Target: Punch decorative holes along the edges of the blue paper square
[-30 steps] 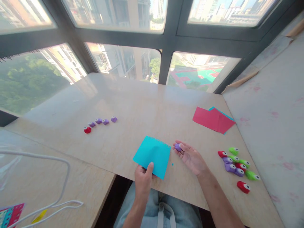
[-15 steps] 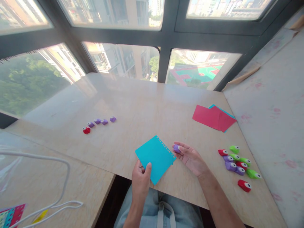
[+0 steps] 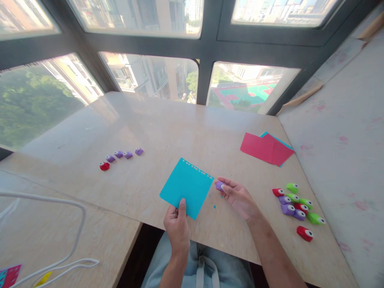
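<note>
My left hand (image 3: 177, 224) pinches the lower corner of a square blue sheet of paper (image 3: 186, 188), thumb on top. A row of small punched holes runs along the sheet's upper right edge. In my right hand (image 3: 238, 198) is a small purple craft punch (image 3: 220, 186), gripped between thumb and fingers just right of the sheet's corner. The punch and the paper are apart. Tiny blue paper bits (image 3: 214, 207) lie on the table below them.
Several red, purple and green punches (image 3: 295, 202) cluster at the right. One red punch (image 3: 104, 165) and several purple punches (image 3: 119, 154) sit at the left. Red and blue sheets (image 3: 264, 148) lie at the back right. A white cable (image 3: 81, 224) crosses the left side.
The blue sheet has turned and moved left and up, away from the punch, so its holed edge now faces more upward. Blue bits on the table have come into view.
</note>
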Demonstrator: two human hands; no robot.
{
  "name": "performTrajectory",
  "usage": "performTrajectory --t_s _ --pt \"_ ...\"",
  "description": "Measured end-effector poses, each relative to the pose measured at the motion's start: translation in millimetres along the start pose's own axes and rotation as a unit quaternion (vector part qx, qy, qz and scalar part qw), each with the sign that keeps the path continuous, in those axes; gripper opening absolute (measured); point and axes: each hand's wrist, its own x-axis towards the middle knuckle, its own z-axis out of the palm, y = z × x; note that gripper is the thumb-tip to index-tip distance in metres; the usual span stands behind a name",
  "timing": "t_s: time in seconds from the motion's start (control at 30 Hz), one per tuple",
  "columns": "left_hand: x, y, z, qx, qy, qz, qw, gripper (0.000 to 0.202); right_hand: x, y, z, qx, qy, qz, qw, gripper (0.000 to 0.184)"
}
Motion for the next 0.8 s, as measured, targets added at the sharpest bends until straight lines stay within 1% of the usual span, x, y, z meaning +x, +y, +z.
performTrajectory --t_s 0.1,0.23,0.37,0.5,0.63,0.8 --pt "0.8 -2.2 3.9 0.003 -0.003 0.009 1.000 0.045 1.8 0.6 1.9 0.010 -0.014 0.003 1.000 0.041" --pt "1.8 -3.4 4.3 -0.004 -0.003 0.008 1.000 0.043 3.2 3.4 4.8 0.009 -0.019 -0.008 1.000 0.038" --pt "1.6 -3.0 4.0 -0.014 -0.009 0.007 1.000 0.045 4.0 7.6 7.9 0.002 -0.034 -0.014 0.999 0.036" --pt "-0.2 0.0 5.4 -0.014 -0.011 0.004 1.000 0.048 2.3 8.6 12.6 0.013 -0.051 0.000 0.999 0.036" --pt "-1.5 2.6 7.1 -0.012 -0.015 0.001 1.000 0.049 0.3 7.4 16.4 0.029 -0.045 0.007 0.999 0.034" --pt "-1.2 3.7 6.5 -0.005 -0.020 0.003 1.000 0.051 0.8 8.1 15.4 0.023 -0.038 0.004 0.999 0.036"
